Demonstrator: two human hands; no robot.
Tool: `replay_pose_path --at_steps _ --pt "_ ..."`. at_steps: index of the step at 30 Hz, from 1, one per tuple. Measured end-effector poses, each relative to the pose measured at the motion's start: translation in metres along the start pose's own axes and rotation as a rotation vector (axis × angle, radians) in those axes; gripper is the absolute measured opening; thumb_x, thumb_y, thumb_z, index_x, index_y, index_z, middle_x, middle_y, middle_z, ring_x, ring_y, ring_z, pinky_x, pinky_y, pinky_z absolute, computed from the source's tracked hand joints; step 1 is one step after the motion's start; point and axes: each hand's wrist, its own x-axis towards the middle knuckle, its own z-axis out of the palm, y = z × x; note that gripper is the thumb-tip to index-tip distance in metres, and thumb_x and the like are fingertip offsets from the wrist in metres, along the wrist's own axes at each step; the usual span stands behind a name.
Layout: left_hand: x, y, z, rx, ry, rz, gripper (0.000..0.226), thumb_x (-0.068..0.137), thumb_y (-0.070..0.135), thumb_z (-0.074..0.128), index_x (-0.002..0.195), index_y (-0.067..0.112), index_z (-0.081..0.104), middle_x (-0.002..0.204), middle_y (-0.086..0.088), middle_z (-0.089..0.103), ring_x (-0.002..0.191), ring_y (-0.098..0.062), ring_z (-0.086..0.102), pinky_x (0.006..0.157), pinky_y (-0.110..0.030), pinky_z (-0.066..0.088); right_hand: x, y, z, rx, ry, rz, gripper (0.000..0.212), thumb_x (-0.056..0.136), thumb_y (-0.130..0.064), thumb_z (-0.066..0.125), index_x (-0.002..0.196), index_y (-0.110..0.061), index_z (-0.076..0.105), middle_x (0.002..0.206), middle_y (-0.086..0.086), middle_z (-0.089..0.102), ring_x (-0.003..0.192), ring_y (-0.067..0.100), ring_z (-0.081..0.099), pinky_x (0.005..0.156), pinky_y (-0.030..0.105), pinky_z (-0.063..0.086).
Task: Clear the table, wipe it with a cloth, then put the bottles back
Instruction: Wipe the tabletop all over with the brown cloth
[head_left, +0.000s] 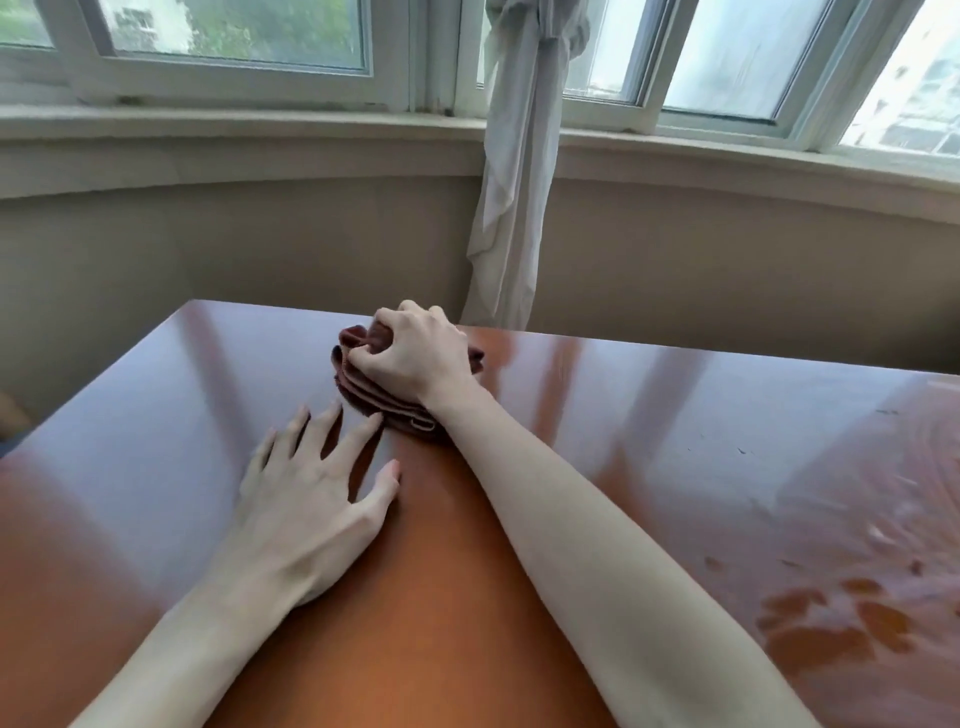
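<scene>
A folded reddish-brown cloth lies on the glossy wooden table near its far edge. My right hand sits on top of it, fingers curled into the bunched fabric and gripping it. My left hand rests flat on the table just in front of the cloth, fingers spread, the fingertips close to the cloth's near edge. No bottles are in view.
Wet patches and streaks mark the table's right side. Behind the table a tied grey curtain hangs before a beige wall and a curved window sill. The table's far edge runs just beyond the cloth.
</scene>
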Motion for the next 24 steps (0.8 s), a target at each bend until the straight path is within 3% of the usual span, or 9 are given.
replay_pose_path --at_steps 2,5,8,11,19,24 --pt "-0.002 0.000 0.001 0.010 -0.009 0.004 0.078 0.083 0.074 0.008 0.156 0.049 0.019 0.168 0.010 0.013 0.155 -0.016 0.004 0.125 -0.037 0.004 0.013 0.034 -0.009 -0.003 -0.003 0.022 0.027 0.082 -0.054 0.061 0.090 -0.031 0.070 0.098 -0.004 0.061 0.104 0.029 0.057 0.080 0.036 0.044" --pt "-0.001 0.000 0.000 0.000 -0.013 -0.003 0.080 0.081 0.075 0.006 0.155 0.050 0.020 0.167 0.011 0.014 0.155 -0.016 0.005 0.125 -0.038 0.004 0.021 0.096 -0.033 -0.059 0.096 0.198 0.034 0.081 -0.059 0.061 0.096 -0.030 0.072 0.103 -0.002 0.063 0.107 0.030 0.057 0.082 0.038 0.043" --pt "0.001 -0.002 0.001 0.000 -0.022 0.013 0.071 0.090 0.073 0.017 0.156 0.047 0.022 0.167 0.007 0.017 0.155 -0.019 0.008 0.126 -0.040 0.006 -0.004 0.118 -0.050 -0.082 0.119 0.271 0.032 0.082 -0.057 0.061 0.094 -0.029 0.071 0.101 -0.001 0.061 0.106 0.031 0.054 0.083 0.040 0.043" --pt "0.000 -0.001 0.001 -0.007 -0.022 0.012 0.063 0.097 0.065 0.029 0.156 0.044 0.026 0.166 0.002 0.022 0.155 -0.022 0.011 0.126 -0.043 0.008 -0.056 0.100 -0.063 -0.058 0.099 0.266 0.032 0.082 -0.056 0.060 0.092 -0.027 0.068 0.099 -0.002 0.060 0.104 0.031 0.054 0.083 0.040 0.044" --pt "-0.007 0.001 -0.009 -0.035 -0.064 0.023 0.064 0.098 0.064 0.029 0.158 0.041 0.025 0.166 -0.003 0.022 0.154 -0.027 0.013 0.126 -0.046 0.011 -0.226 0.014 -0.092 -0.051 0.084 0.045 0.037 0.079 -0.059 0.051 0.099 -0.033 0.070 0.102 -0.013 0.061 0.097 0.020 0.051 0.080 0.033 0.046" --pt "-0.008 -0.002 -0.007 -0.011 -0.061 0.037 0.064 0.098 0.064 0.028 0.158 0.041 0.025 0.167 -0.003 0.020 0.155 -0.027 0.012 0.125 -0.046 0.010 -0.226 0.016 -0.100 -0.024 0.035 0.044 0.032 0.082 -0.057 0.058 0.102 -0.036 0.070 0.098 -0.013 0.060 0.098 0.018 0.052 0.076 0.031 0.039"
